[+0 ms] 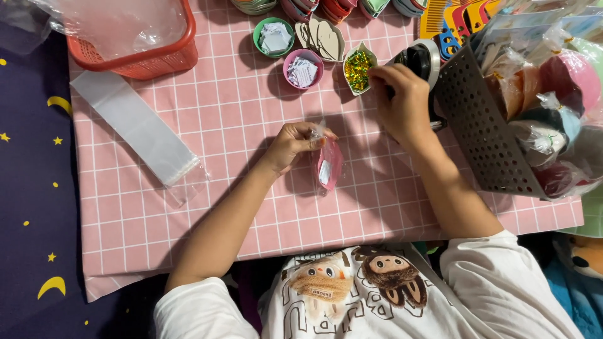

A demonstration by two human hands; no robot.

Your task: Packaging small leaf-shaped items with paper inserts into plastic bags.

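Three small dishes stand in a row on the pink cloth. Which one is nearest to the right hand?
The white leaf-shaped dish of gold and green glitter. The right hand is beside its rim, while the round pink bowl and round green bowl hold folded white papers farther left.

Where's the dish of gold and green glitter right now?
In the head view the white leaf-shaped dish of glitter sits on the pink checked tablecloth near the top centre, just right of the pink cup, with the right hand at its right edge.

Single head cam, looking down, fairly close over pink table point(207, 113).
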